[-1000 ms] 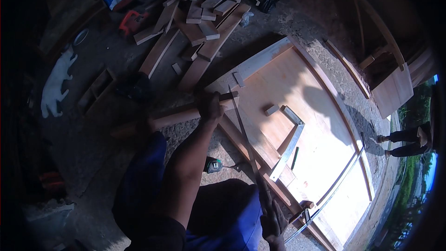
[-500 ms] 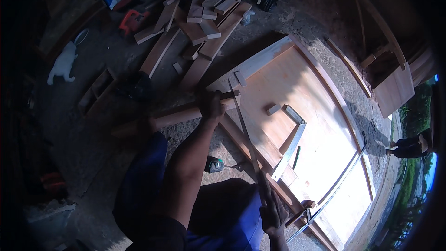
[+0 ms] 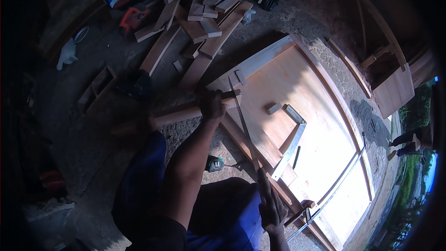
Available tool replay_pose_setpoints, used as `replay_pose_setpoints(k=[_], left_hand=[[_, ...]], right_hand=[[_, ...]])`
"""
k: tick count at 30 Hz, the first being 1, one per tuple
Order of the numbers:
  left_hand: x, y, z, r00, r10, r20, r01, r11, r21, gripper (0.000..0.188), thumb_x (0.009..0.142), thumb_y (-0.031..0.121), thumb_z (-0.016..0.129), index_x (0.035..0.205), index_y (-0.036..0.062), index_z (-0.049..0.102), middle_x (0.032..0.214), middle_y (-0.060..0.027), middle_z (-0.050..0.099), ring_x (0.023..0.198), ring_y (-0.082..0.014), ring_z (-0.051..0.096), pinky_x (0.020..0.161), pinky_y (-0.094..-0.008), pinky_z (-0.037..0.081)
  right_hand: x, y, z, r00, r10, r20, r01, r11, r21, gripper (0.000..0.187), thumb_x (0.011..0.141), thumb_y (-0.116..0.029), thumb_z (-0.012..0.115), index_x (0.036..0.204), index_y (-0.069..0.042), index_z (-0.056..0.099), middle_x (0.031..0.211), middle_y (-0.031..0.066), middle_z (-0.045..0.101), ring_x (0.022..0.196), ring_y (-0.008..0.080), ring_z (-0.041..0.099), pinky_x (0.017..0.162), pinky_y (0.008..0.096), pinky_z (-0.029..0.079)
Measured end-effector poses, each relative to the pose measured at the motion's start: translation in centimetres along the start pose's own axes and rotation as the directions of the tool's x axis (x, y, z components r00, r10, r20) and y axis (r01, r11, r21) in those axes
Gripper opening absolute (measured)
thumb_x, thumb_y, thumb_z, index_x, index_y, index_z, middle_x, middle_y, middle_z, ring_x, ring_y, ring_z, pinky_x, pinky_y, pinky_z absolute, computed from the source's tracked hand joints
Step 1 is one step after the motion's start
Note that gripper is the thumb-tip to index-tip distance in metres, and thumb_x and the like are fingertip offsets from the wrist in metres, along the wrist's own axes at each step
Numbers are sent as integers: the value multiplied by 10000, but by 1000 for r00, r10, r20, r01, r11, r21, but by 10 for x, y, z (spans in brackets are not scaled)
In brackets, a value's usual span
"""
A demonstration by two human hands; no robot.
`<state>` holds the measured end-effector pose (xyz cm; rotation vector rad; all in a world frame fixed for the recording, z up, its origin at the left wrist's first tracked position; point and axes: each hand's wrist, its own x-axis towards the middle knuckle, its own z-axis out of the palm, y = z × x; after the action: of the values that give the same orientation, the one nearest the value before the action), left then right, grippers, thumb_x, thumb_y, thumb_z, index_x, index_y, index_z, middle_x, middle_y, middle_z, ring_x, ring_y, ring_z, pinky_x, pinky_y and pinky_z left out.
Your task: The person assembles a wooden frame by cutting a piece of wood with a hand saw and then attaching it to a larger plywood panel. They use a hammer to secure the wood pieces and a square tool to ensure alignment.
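Observation:
My left hand (image 3: pixel 211 105) is closed around a long wooden board (image 3: pixel 176 114), near the board's right end. That end rests over the corner of a large pale wooden panel with a raised frame (image 3: pixel 320 135). In my right hand (image 3: pixel 273 210) is the handle of a handsaw, its fingers lying along it. The narrow saw blade (image 3: pixel 244 123) slants up and left, crossing the board just right of my left hand. On the panel lie a metal try square (image 3: pixel 290 151), a small wood block (image 3: pixel 273 108), a flat wood offcut (image 3: pixel 240 77) and a dark green pencil-like stick (image 3: pixel 297 157).
A bar clamp (image 3: pixel 337 188) grips the panel's lower right. A tape measure (image 3: pixel 214 164) lies by my knees. Stacked wood pieces (image 3: pixel 204 23) and a red tool (image 3: pixel 133 20) are at the back, with a white cat (image 3: pixel 68 55) at far left. Another person's legs (image 3: pixel 411 142) show at far right.
The saw and my right hand have shifted slightly up and left; my left hand stays on the board. The cat has moved up toward the round dish, and the other person's legs have changed position.

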<state>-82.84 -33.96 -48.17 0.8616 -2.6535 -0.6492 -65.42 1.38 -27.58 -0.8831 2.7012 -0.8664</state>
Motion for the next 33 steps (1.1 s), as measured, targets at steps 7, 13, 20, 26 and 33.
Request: replay_pose_setpoints(k=[7, 13, 20, 26, 33], left_hand=[[-12, 11, 23, 954, 159, -256, -136, 985, 107, 489, 652, 274, 907, 1061, 135, 678, 1182, -177, 633, 1238, -392, 550, 1000, -668, 371], [-3, 14, 16, 988, 90, -128, -73, 988, 133, 338, 714, 218, 826, 1002, 116, 682, 1057, -136, 692, 1265, -403, 534, 1114, -627, 323], [-13, 12, -4, 989, 13, -148, -2, 997, 74, 336, 705, 197, 835, 982, 95, 675, 1054, -165, 686, 1246, -425, 531, 1050, -629, 365], [-17, 16, 16, 959, 149, -243, -130, 987, 93, 354, 722, 203, 835, 1023, 108, 673, 1133, -161, 663, 1266, -426, 528, 1073, -648, 355], [-18, 16, -17, 986, -10, -167, 25, 996, 91, 367, 708, 188, 845, 1026, 125, 673, 1113, -152, 674, 1247, -426, 547, 1020, -650, 371]], right_hand=[[168, 22, 67, 963, -132, -233, 180, 964, 196, 590, 896, -39, 677, 1464, -62, 520, 1399, 243, 590, 1254, 408, 608, 1010, 414, 519], [89, 30, 48, 975, -103, -196, 146, 965, 219, 642, 875, -83, 715, 1480, -81, 502, 1396, 205, 607, 1214, 380, 644, 954, 426, 572], [39, 9, 22, 979, -168, -116, 173, 984, 32, 543, 882, -38, 667, 1414, -2, 560, 1350, 208, 645, 1177, 342, 682, 932, 392, 576], [189, 19, 73, 976, -105, -193, 140, 973, 181, 563, 895, -54, 661, 1443, -69, 530, 1416, 225, 578, 1243, 406, 610, 996, 430, 519], [-24, -9, -7, 994, -58, -94, 66, 994, 89, 502, 868, -82, 665, 1366, -26, 624, 1319, 201, 666, 1137, 353, 703, 889, 394, 592]])
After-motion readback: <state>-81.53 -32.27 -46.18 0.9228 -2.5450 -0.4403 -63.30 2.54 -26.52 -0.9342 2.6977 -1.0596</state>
